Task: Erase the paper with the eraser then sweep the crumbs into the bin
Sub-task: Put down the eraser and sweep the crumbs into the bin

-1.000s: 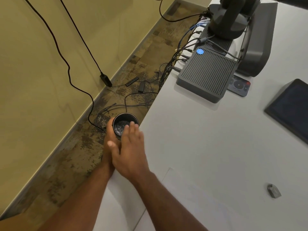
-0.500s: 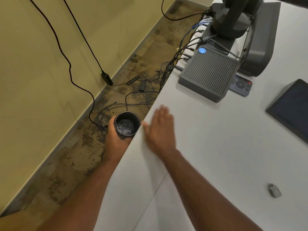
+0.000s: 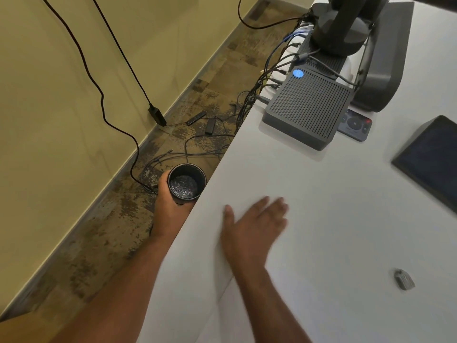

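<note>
A small round black bin (image 3: 187,183) with dark scraps inside hangs just below the table's left edge. My left hand (image 3: 168,206) grips it from the near side. My right hand (image 3: 252,227) lies flat and open on the white table (image 3: 321,219), fingers spread and blurred, a hand's width right of the edge. A sheet of white paper (image 3: 247,315) lies under my right forearm at the near edge, its corner faint against the table. A small grey eraser (image 3: 403,279) sits alone on the table at the near right.
A grey ribbed box (image 3: 306,107) with a blue dot stands at the far edge, cables trailing off it to the floor. Behind it are a dark stand (image 3: 371,58) and a remote (image 3: 354,123). A dark tablet (image 3: 430,157) lies at the right.
My right hand went from over the bin at the table edge back onto the table, moving right. The left hand kept the bin at the edge.
</note>
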Tool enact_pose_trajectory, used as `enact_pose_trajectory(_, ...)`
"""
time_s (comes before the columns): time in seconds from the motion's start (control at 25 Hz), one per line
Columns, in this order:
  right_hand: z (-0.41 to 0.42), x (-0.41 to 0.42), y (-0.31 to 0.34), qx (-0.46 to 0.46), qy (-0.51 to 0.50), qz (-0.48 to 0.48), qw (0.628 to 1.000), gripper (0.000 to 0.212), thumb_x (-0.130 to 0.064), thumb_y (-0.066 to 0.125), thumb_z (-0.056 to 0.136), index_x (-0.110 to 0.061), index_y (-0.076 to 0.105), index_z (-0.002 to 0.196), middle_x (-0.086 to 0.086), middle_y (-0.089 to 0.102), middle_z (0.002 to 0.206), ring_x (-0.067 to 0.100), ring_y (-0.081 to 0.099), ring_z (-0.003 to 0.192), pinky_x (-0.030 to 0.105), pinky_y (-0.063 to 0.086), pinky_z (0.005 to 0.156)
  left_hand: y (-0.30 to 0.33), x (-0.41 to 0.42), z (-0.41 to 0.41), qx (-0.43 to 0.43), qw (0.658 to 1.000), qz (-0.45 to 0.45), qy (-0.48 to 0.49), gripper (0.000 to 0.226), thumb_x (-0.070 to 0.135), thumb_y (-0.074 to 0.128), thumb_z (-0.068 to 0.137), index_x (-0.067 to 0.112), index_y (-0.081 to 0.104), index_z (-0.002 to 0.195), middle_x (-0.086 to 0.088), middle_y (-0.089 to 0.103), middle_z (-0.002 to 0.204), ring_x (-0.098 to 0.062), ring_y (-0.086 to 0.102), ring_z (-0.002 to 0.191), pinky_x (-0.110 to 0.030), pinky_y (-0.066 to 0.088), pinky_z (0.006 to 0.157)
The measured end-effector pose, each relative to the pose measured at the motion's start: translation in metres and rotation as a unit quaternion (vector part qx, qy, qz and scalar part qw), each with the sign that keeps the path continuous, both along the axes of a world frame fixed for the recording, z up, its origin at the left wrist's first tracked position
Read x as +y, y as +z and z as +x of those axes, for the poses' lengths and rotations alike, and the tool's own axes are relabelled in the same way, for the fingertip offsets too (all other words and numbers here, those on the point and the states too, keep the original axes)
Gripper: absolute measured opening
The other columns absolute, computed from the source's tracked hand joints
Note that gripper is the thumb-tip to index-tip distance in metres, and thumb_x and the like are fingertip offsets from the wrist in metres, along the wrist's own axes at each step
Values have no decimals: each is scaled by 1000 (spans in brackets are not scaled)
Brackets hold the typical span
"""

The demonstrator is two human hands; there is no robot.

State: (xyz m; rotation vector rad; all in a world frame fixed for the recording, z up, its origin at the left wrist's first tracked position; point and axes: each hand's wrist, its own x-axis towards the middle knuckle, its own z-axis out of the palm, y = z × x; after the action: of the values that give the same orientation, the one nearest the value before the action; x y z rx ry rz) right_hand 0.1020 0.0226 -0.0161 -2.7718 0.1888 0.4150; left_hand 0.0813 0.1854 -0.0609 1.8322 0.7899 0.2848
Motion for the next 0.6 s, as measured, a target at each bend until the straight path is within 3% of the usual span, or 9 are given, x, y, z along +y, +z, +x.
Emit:
enact_pose_trajectory(0.08,-14,37,-4,-26,98,64,993,87,-60,24,94,5,8,150,27,-8,156,38,-15,145,50,-6,116,-1,2,1,-6,1000,6,-6,101,20,91,66,26,32,147,3,55,133,-12,53,122,-36,48,102)
enact_pose_trajectory(0.16,-13,57,6,-26,204,183,961,78,-56,20,97,-5,3,153,14,-10,160,22,-19,146,42,-7,118,0,4,1,-16,999,17,-26,93,22,84,69,18,33,146,-3,54,135,-19,53,124,-40,48,104)
enact_pose_trajectory(0.24,-6,47,12,-11,194,282,940,70,-52,23,99,-15,3,155,3,-6,162,10,-15,146,33,-7,119,2,2,1,-10,1000,17,-25,96,36,81,67,17,32,147,-2,53,136,-20,52,125,-34,47,100)
enact_pose_trajectory(0.28,-6,36,13,-22,148,256,955,71,-52,23,98,-14,3,155,5,-6,162,12,-14,147,33,-8,119,2,2,1,-5,1000,12,-20,101,39,85,64,20,31,148,-1,53,136,-18,52,125,-32,46,99)
enact_pose_trajectory(0.36,-16,17,9,-10,48,98,994,78,-56,21,97,-5,1,153,17,-12,160,27,-18,146,43,-10,118,1,2,1,5,1000,2,-10,109,35,94,62,28,28,149,2,52,138,-13,50,124,-31,45,99)
enact_pose_trajectory(0.44,-31,26,6,3,39,21,999,86,-59,23,95,4,4,151,28,-13,156,39,-18,144,51,-8,116,0,4,-1,8,1000,14,-11,107,29,94,63,29,29,149,2,54,138,-12,52,123,-31,46,99)
enact_pose_trajectory(0.52,-32,55,8,-5,108,64,992,86,-58,25,94,4,6,150,29,-14,154,40,-19,143,52,-9,115,-2,5,-2,-5,1000,12,-22,98,26,91,70,28,30,147,0,54,138,-6,53,122,-24,46,101)
enact_pose_trajectory(0.6,-21,78,13,23,209,189,959,76,-52,26,99,-4,-1,153,16,-15,158,27,-21,145,42,-12,117,2,3,-4,-28,998,-39,-30,89,47,82,77,30,28,146,2,49,141,7,52,119,-16,43,99)
